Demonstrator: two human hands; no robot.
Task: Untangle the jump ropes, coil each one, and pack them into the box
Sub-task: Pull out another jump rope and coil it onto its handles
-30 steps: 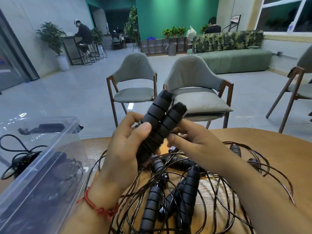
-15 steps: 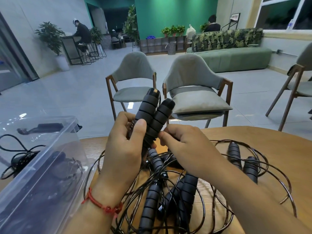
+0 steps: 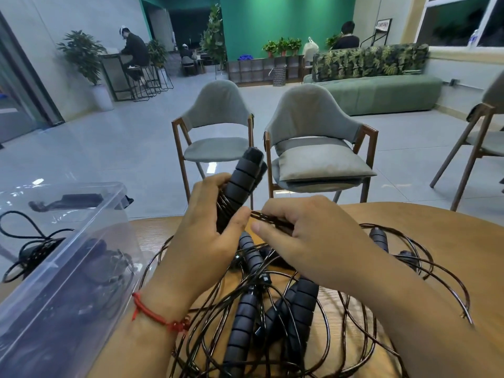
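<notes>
We hold a pair of black ribbed handles (image 3: 241, 184) in our left hand (image 3: 207, 241), raised above the far edge of the worktop (image 3: 450, 236) and tilted a little to the right. The left fingers (image 3: 215, 182) are clenched round the lower part of the handles, with the thumb across the front, and turns of thin dark cord are wound round the handles inside that grip. Our right hand (image 3: 313, 241) is just beside the left. Its thumb and fingers pinch a bundle of cord strands (image 3: 272, 221) that runs left to the handles.

Below both hands the tangle of jump ropes (image 3: 242, 323) lies on the worktop. Several more ribbed handles are buried in it, and loose loops spread out to the right. A clear plastic box (image 3: 81, 255) stands at the left, near the tangle, and dark rope shapes show through its wall. A red string bracelet (image 3: 158, 315) circles our left wrist. Beyond the worktop stand two grey chairs (image 3: 313, 124) with wooden frames, and a green sofa (image 3: 381, 91) sits farther back.
</notes>
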